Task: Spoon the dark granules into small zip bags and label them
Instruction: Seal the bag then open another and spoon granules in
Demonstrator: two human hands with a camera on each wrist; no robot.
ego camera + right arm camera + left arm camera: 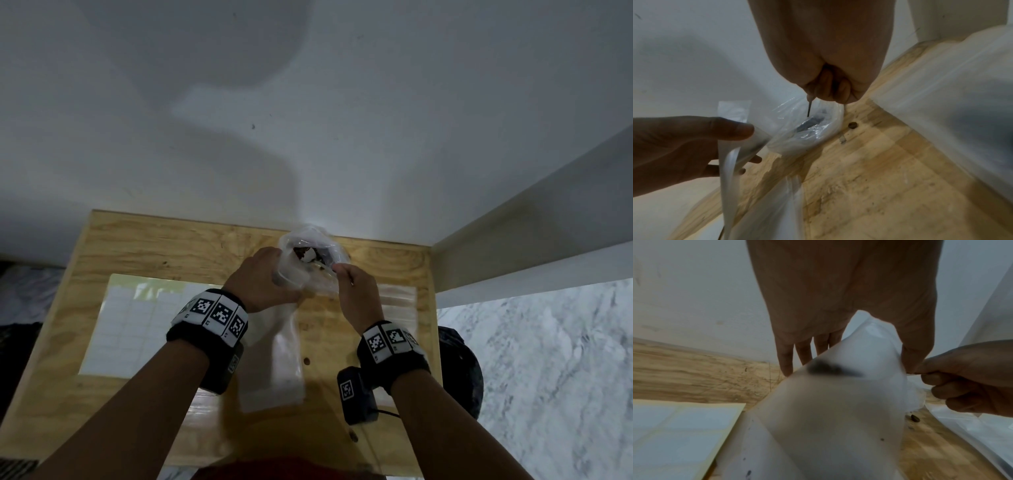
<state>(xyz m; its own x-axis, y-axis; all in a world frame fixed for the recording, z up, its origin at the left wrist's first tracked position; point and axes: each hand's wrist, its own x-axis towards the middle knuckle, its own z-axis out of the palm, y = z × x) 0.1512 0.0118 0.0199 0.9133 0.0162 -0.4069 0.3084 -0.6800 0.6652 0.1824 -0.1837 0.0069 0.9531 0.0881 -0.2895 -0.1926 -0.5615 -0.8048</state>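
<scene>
At the back of the wooden table (137, 240) stands a crumpled clear bag (308, 236) with dark granules (809, 125) inside. My left hand (260, 274) holds a small zip bag (838, 410) between thumb and fingers, right beside the crumpled bag's mouth. A dark patch of granules (830, 369) shows through the plastic; I cannot tell which bag holds it. My right hand (352, 284) pinches the thin metal handle of a spoon (809, 108). The handle points down into the crumpled bag, and the spoon's bowl is hidden.
A sheet of white labels (137, 325) lies on the table's left half. Empty zip bags lie flat in the middle (274, 359) and at the right (397, 301). One loose granule (915, 418) sits on the wood. White walls close the table's back and right side.
</scene>
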